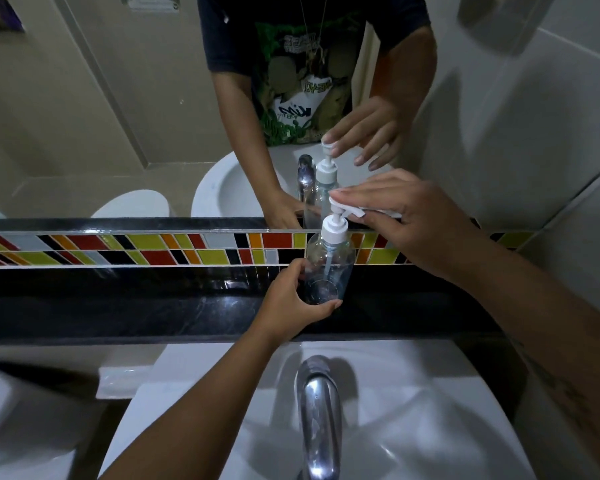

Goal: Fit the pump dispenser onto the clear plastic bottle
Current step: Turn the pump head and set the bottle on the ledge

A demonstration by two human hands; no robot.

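Between both hands, the clear plastic bottle stands upright.

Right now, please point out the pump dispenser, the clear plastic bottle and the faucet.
pump dispenser [333,227]: head view, on its white collar.
clear plastic bottle [329,261]: head view, on its transparent body.
faucet [317,407]: head view, on its chrome spout.
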